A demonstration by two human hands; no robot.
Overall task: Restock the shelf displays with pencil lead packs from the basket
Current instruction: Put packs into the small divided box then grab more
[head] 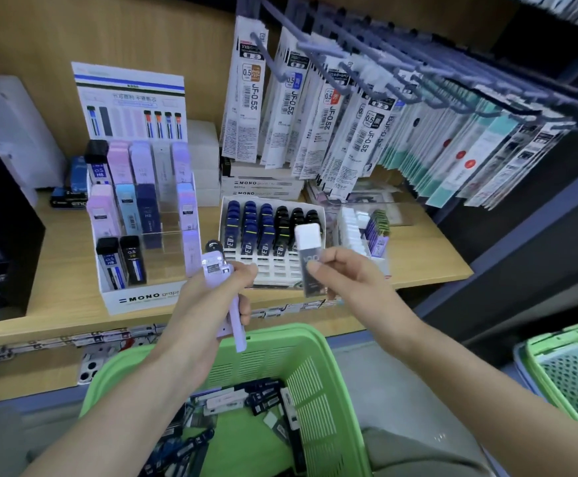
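Fingertips (315,269) of right hand (353,270) pinch white-capped smoky case (309,247); left hand (211,299) grips lilac packs (238,330).

The wooden shelf (421,259) carried a tiered MONO display stand (143,299) left of centre, with a dark box (1,235) at its far left. Just right of the stand sat a white tray (273,267) of blue and black lead cases. Flat MONO boxes (263,187) were stacked behind the tray, and a small white rack (351,228) stood beside it.
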